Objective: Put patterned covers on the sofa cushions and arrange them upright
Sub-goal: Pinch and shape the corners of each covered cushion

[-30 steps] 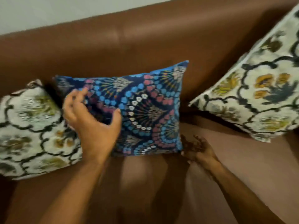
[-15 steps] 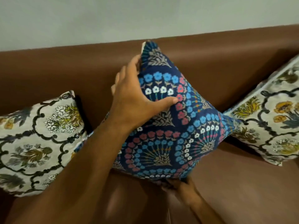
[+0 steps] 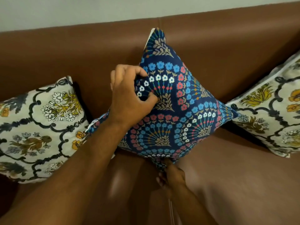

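Blue cushion (image 3: 183,108) stood on one corner against brown sofa (image 3: 227,46), left hand (image 3: 129,96) pinched its cover, right hand (image 3: 173,174) gripped bottom corner, cream cushions (image 3: 37,127) flanked it

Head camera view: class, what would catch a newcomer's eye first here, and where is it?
First, the navy cushion with blue, red and white flower fans, stood on one corner like a diamond at the middle of the brown leather sofa. The left hand pinches its upper left face, and the right hand is at its bottom corner. Cream cushions with dark scrollwork and mustard flowers flank it, one on the left, one on the right.
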Demonstrator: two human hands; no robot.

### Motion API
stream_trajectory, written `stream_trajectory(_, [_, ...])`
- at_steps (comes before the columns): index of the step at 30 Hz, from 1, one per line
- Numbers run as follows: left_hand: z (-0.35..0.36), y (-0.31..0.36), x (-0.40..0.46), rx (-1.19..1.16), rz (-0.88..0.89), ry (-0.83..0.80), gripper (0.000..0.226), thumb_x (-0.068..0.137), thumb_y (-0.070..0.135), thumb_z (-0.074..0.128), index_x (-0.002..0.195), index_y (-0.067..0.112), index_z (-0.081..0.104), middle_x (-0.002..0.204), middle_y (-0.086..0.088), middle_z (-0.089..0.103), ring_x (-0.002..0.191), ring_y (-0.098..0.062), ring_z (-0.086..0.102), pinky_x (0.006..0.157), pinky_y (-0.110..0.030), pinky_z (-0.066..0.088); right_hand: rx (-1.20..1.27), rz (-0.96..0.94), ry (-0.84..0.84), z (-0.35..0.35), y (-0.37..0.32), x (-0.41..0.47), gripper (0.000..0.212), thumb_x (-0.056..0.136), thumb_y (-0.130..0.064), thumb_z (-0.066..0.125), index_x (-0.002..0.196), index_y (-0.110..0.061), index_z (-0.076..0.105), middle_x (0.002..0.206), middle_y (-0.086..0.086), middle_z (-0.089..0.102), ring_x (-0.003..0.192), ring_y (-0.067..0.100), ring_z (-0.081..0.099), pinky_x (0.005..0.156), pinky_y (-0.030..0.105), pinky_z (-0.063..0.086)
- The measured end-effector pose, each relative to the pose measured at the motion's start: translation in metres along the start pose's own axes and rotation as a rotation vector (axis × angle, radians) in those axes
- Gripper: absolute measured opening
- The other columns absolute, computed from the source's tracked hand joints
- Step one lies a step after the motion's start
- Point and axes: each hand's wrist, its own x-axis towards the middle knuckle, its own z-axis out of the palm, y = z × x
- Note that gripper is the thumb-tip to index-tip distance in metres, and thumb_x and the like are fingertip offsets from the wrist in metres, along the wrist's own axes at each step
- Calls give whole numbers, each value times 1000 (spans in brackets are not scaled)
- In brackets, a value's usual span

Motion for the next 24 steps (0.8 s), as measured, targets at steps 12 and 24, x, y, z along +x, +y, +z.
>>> stream_trajectory(12, [-34, -38, -87, -147, -144, -24, 55, 86, 14, 70, 139, 11, 59, 138, -3, 60, 133, -18, 55, 113, -38, 47, -96, -135, -151, -1, 73, -19, 37, 90, 9, 65, 118, -14, 55, 116, 13, 67, 103, 29, 60, 58, 35, 55])
stream_trajectory(24, [-285, -281, -121, -13, -845, 364, 147, 52, 67, 95, 163, 29, 6, 166, -6, 36, 151, -25, 38, 125, -54, 31, -912, -828, -438, 203, 103, 1, 127, 35, -57, 98, 147, -35, 44, 148, -10, 52, 137, 18, 49, 111, 44, 45])
